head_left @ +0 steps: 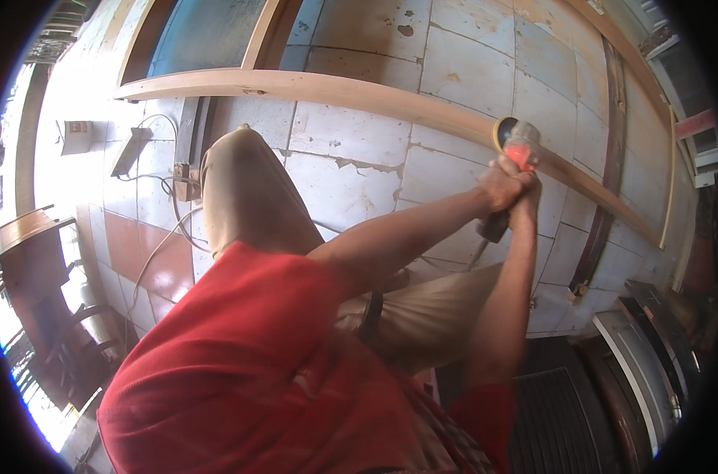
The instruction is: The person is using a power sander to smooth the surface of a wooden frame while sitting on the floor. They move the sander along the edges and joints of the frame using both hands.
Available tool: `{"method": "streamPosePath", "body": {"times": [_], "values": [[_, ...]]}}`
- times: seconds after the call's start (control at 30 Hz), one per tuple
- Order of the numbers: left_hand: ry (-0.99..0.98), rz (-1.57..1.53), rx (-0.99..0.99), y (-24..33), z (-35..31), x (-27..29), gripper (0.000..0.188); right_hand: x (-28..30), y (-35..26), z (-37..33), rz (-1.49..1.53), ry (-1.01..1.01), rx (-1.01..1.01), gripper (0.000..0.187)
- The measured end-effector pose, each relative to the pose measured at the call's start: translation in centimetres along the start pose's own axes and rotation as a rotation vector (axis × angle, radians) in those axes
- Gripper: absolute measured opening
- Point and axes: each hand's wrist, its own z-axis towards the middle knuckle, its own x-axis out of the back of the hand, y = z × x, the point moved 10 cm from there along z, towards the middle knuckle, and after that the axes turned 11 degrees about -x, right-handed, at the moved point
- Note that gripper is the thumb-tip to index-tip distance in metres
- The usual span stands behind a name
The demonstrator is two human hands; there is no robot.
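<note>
Both of my hands are wrapped around an orange and grey angle grinder (pixel 522 150). My left hand (pixel 497 186) closes on it near the orange section. Close against it, my right hand (pixel 526 199) grips the body, whose dark rear end sticks out below. A disc with a yellow rim (pixel 501 133) on the grinder sits against the edge of a long pale wooden beam (pixel 359 96). Whether the disc is touching the wood or just beside it is hard to tell. The beam is part of a wooden frame that lies across the tiled floor.
A power strip (pixel 130 152) with looping cables lies on the white tiles (pixel 347 134) at left, near a small white container (pixel 77 137). A dark wooden bar (pixel 604 213) runs along the right. Brown wooden furniture (pixel 39 292) stands at far left.
</note>
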Motion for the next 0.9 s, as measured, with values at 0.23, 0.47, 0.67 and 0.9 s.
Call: {"method": "streamPosePath", "body": {"times": [0.23,0.47,0.67,0.9], "values": [[0.136,-0.263,-0.103,1.8,-8.2,16.7,0.07,-16.4,-3.7,-5.3,-0.213,-0.169,0.139,0.062],[0.414,-0.501,-0.193,0.0,-10.8,30.6,0.062,-29.7,-9.5,-10.8,-0.385,-0.301,0.184,0.066],[0.392,-0.442,-0.115,0.8,-11.1,29.9,0.065,-28.2,-10.0,-11.4,-0.41,-0.236,0.198,0.075],[0.176,-0.252,-0.114,3.0,-8.3,17.3,0.057,-15.4,-5.0,-7.2,-0.264,-0.104,-0.028,0.063]]}}
